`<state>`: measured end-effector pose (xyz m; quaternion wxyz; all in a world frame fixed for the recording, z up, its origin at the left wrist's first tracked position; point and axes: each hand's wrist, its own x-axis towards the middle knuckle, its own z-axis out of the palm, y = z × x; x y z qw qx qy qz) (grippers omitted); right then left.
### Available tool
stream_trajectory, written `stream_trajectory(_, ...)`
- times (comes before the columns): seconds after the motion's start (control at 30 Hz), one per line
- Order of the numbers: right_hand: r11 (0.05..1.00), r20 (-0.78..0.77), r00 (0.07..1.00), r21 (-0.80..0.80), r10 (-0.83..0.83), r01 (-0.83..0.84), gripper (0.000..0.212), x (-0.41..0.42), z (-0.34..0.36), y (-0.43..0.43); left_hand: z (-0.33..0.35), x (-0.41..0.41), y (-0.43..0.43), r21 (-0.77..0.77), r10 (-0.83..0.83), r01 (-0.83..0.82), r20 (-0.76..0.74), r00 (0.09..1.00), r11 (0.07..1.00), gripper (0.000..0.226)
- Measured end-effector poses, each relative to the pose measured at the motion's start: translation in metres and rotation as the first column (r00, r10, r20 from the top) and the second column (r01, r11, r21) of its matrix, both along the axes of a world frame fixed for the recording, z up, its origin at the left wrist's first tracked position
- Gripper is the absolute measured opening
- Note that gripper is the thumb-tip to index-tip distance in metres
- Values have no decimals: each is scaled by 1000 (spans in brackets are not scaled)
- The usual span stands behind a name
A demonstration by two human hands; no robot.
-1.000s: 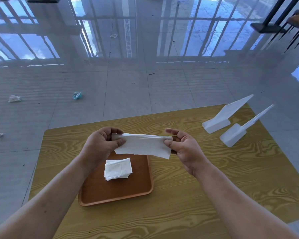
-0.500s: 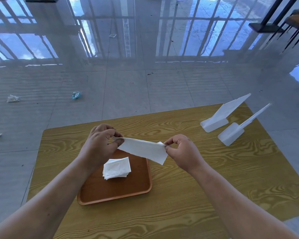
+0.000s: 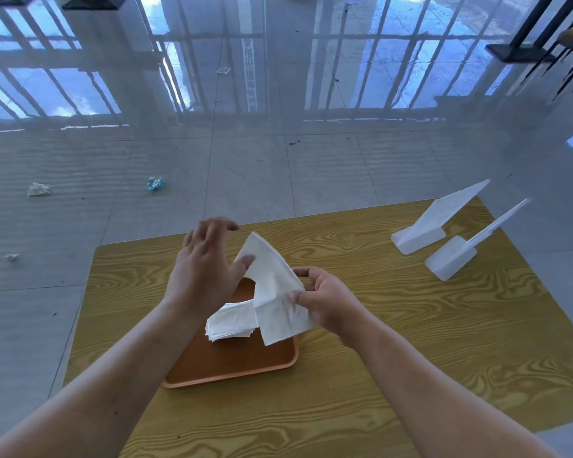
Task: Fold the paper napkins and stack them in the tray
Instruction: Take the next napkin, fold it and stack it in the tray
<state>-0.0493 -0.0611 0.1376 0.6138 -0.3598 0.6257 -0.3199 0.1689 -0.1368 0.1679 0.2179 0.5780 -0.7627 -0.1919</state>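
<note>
A person's right hand (image 3: 328, 300) is pinching a white paper napkin (image 3: 272, 289) between thumb and fingers at the centre of the frame, holding it tilted in the air above an orange-brown tray (image 3: 232, 380). The left hand (image 3: 205, 269) is hovering just left of it, fingers spread and relaxed, gripping nothing, its thumb at the napkin's edge. A stack of folded napkins (image 3: 229, 325) is lying in the tray on the wood-grain table (image 3: 394, 358). Two white plastic stands (image 3: 420, 226) are standing at the table's right side.
</note>
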Motion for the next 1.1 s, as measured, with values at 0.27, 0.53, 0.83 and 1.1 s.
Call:
stream_trajectory(0.27,981,381,905,106,-190,161,85,5,-3,-2,-21,8,25,799,264,15,-216,940,601,132)
stream_trajectory(0.53,991,315,940,68,-134,119,72,18,-1,-8,-38,2,30,709,405,229,-604,687,667,62)
stream_trajectory(0.83,997,221,973,-32,-66,75,37,13,1,-7,-38,8,23,583,218,173,-539,814,794,29)
stream_trajectory(1.1,959,-413,908,-218,75,-179,13,5,-5,-5,-32,8,18,248,-70,120,-198,978,961,5)
